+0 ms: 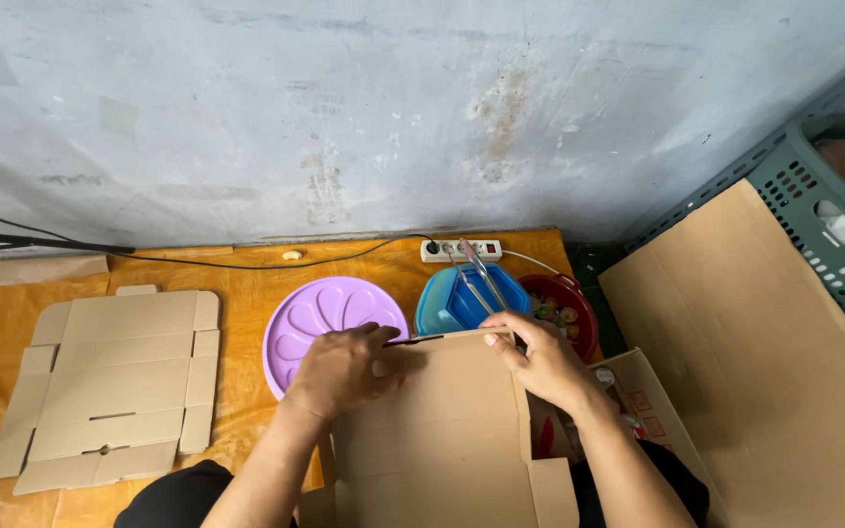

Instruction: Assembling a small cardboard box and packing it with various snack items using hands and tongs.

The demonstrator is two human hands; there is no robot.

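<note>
Left hand point(337, 372) and right hand point(540, 360) grasping far edge of cardboard box point(432, 430); purple plate point(330, 311) just beyond.

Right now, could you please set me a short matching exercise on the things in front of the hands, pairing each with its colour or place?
Things:
1. Round plate
2. Flat unfolded box
3. Power strip
4. Cardboard box held by both hands

Descriptions:
a. white, against the wall
b. purple, beside the left hand
c. lying flat at far left on the orange surface
d. its top edge pinched by the left hand and the right hand

Pairs: 1-b, 2-c, 3-a, 4-d
</note>
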